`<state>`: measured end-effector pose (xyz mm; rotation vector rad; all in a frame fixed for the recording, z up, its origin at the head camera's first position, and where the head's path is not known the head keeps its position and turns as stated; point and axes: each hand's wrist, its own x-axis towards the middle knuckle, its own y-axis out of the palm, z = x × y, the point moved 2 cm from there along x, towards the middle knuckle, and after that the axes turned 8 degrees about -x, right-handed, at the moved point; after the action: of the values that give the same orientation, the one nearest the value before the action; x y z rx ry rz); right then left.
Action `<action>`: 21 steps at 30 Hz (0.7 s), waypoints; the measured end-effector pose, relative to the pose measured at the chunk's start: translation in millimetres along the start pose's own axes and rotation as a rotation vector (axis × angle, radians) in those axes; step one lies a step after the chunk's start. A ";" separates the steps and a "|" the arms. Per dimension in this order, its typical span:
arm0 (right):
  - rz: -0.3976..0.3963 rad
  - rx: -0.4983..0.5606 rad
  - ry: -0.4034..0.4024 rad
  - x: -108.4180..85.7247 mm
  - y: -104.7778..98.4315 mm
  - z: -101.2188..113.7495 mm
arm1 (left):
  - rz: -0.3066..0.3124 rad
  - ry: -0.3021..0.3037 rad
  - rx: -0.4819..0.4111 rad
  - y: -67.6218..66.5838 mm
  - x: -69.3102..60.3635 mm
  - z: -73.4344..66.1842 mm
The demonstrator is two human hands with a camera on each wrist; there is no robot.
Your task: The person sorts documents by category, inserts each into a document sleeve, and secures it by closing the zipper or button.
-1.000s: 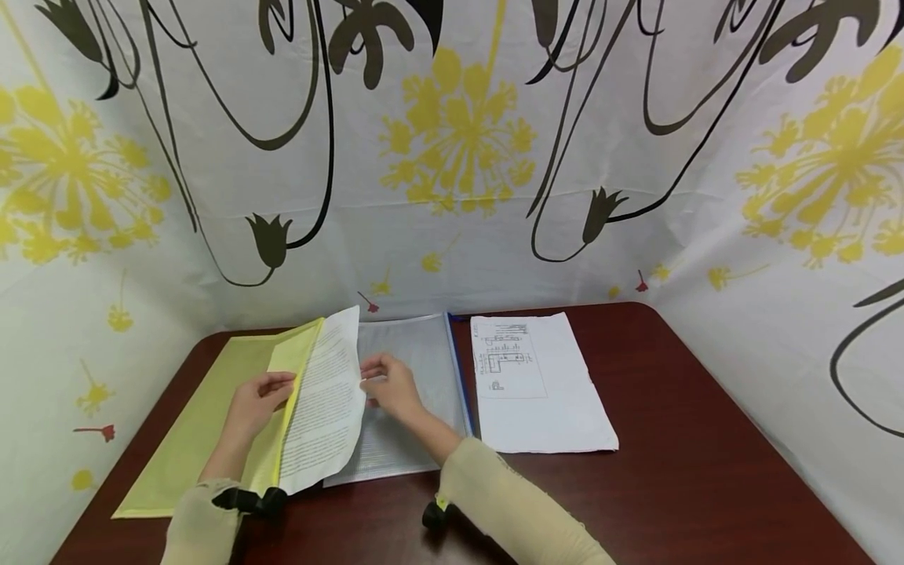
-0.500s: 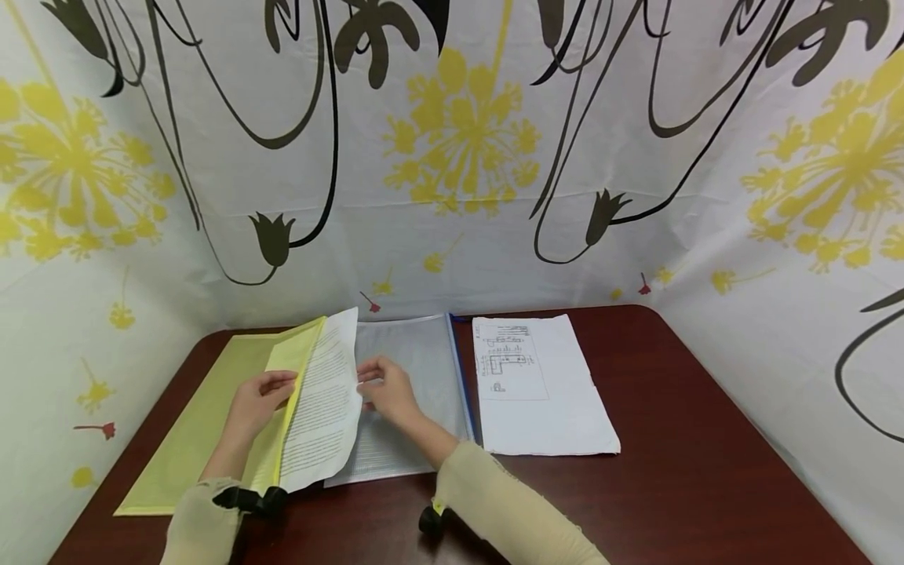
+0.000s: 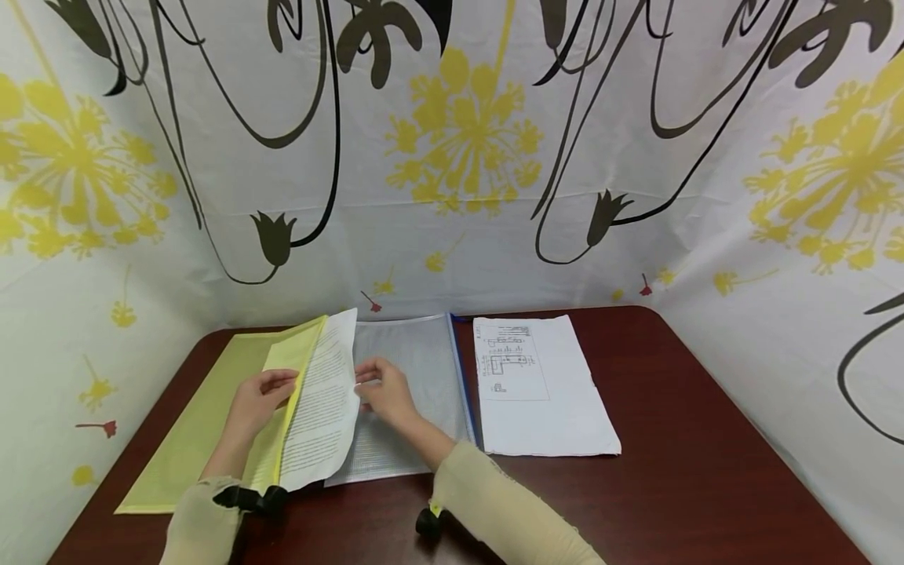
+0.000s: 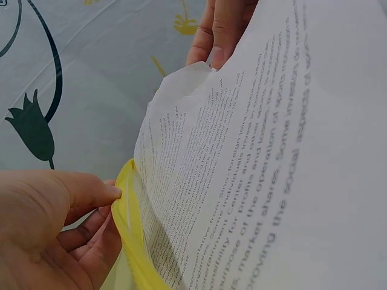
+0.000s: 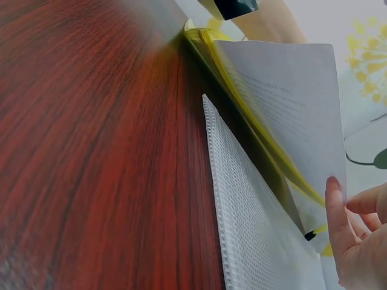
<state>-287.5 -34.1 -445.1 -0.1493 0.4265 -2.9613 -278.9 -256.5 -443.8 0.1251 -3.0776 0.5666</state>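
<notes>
The left hand (image 3: 256, 400) pinches the raised yellow edge of a yellow folder (image 3: 191, 408); the left wrist view shows its thumb and fingers on that yellow rim (image 4: 128, 223). A printed sheet (image 3: 321, 408) stands tilted, partly inside the folder's opening. At the sheet's right edge the right hand (image 3: 387, 392) pinches the paper, thumb on one side and fingers on the other, as the right wrist view shows with the hand (image 5: 360, 235) at the sheet (image 5: 290, 103). How deep the sheet's left part lies in the folder is hidden.
A clear folder with a blue edge (image 3: 417, 431) lies under and right of the right hand. Farther right, white paper with a line drawing (image 3: 551, 408) lies flat on the dark red table (image 3: 706, 471). A patterned cloth (image 3: 452, 259) hangs behind and at both sides.
The right hand and the sheet's right edge have shifted slightly left, towards the yellow folder. The left hand keeps its grip at nearly the same place.
</notes>
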 end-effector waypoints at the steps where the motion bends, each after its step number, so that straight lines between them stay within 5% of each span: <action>1: 0.001 0.001 -0.001 0.1 0.4 0.3 | -0.002 -0.001 0.000 0.0 0.1 -0.1; 21: 0.000 0.001 0.000 1.8 8.2 0.5 | -0.002 -0.025 -0.021 0.6 -1.8 -6.1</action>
<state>-288.1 -42.3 -446.8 -0.1498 0.4256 -2.9610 -277.1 -253.6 -438.4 0.1362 -3.1062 0.5359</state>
